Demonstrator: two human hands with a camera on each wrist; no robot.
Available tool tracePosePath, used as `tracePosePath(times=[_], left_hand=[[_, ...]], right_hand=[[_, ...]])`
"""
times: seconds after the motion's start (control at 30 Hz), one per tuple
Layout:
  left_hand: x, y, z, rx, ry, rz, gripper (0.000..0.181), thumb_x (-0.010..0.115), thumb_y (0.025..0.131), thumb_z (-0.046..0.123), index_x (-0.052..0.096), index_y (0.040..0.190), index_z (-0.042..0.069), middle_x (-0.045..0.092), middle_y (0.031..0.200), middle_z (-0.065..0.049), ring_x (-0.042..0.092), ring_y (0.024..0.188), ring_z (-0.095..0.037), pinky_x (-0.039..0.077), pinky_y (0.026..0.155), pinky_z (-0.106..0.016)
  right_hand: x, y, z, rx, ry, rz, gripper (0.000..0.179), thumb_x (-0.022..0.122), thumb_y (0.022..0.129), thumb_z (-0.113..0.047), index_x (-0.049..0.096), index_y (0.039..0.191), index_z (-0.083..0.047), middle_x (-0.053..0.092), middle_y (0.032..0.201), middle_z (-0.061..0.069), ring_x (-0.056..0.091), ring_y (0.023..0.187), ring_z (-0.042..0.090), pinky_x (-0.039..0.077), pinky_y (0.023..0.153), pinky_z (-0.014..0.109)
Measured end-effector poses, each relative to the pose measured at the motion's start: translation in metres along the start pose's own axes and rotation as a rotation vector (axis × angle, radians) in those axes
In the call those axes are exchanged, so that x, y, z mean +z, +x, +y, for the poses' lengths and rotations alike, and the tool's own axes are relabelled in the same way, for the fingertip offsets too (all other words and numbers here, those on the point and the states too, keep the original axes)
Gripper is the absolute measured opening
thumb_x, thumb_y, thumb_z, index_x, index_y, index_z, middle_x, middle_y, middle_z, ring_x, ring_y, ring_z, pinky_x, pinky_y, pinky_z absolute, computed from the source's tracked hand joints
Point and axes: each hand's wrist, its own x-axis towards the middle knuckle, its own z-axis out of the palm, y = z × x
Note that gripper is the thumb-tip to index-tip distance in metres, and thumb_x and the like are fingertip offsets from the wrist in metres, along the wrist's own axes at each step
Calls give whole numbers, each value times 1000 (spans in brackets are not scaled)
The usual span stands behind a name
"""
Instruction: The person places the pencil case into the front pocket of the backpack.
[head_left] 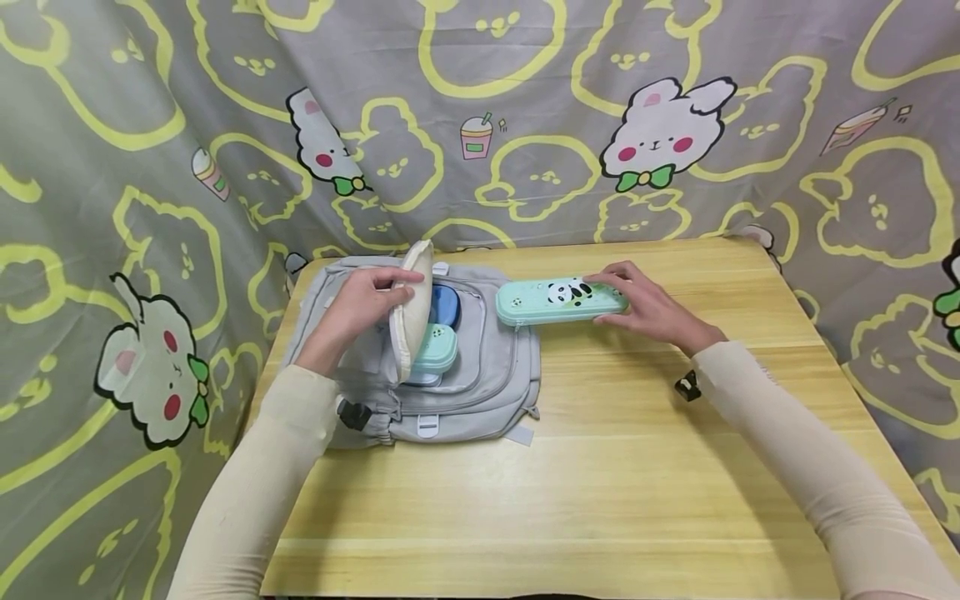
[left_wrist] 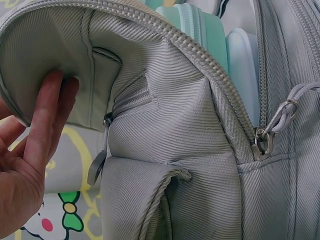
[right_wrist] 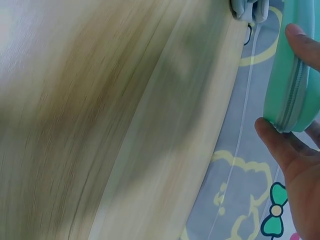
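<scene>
My left hand (head_left: pixel 367 304) grips the raised front-pocket flap (head_left: pixel 414 312) of a grey backpack (head_left: pixel 487 408), fingers at its top edge. In the left wrist view, the fingers (left_wrist: pixel 46 117) lie along the flap's grey outer side. Inside the open pocket sit a small mint case (head_left: pixel 437 348) and a dark blue case (head_left: pixel 446 306). A pale blue thing (left_wrist: pixel 242 70) shows beside the mint case in the left wrist view. My right hand (head_left: pixel 645 304) holds a long mint zipped pencil case (head_left: pixel 532 302) with a panda print by its right end, its left end overlapping the backpack's right side.
The backpack lies on a light wooden table (head_left: pixel 622 467), towards the left. Behind and beside the table hangs a grey curtain (head_left: pixel 540 100) with yellow outlines and rabbit faces. A zip pull (left_wrist: pixel 96 167) dangles from the pocket's outer side.
</scene>
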Motion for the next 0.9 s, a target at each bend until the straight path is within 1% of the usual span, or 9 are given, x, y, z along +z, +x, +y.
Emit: tracePosePath(times=[0.13, 0.43, 0.57, 0.63, 0.8, 0.9], left_hand=[[0, 0, 0, 2, -5, -1, 33, 67, 108, 19, 76, 140, 18, 64, 151, -9, 59, 111, -25, 50, 85, -32], [-1, -1, 1, 3, -2, 1, 33, 67, 108, 18, 76, 140, 17, 65, 149, -9, 58, 109, -25, 50, 84, -31], [-2, -2, 1, 11, 0, 2, 33, 67, 108, 18, 76, 140, 17, 66, 145, -10, 58, 100, -24, 49, 79, -29], [-2, -2, 1, 13, 0, 2, 33, 66, 108, 18, 76, 140, 17, 66, 144, -10, 58, 100, -24, 49, 79, -29], [-2, -2, 1, 10, -1, 2, 33, 67, 108, 18, 76, 140, 17, 65, 147, -9, 58, 106, -25, 49, 82, -30], [-3, -2, 1, 11, -1, 4, 33, 66, 108, 18, 76, 140, 17, 66, 145, -10, 58, 102, -25, 49, 80, -30]], right_hand=[[3, 3, -4, -11, 4, 0, 74, 90, 92, -27, 57, 158, -24, 49, 151, 17, 52, 135, 35, 49, 110, 66], [10, 9, -12, -22, 10, -8, 74, 91, 92, -28, 57, 158, -23, 49, 151, 17, 53, 136, 36, 50, 110, 65], [13, 10, -15, -31, 6, -4, 75, 91, 91, -27, 58, 158, -23, 50, 151, 18, 54, 133, 36, 52, 107, 64], [15, 11, -16, -31, 2, -4, 75, 91, 91, -27, 58, 158, -24, 50, 151, 18, 54, 133, 36, 52, 107, 65], [17, 13, -21, -22, -3, -12, 76, 92, 90, -28, 57, 159, -24, 50, 151, 19, 54, 133, 37, 51, 107, 65], [19, 15, -25, -23, 1, -16, 77, 92, 90, -29, 57, 159, -25, 50, 151, 19, 55, 133, 37, 52, 107, 65]])
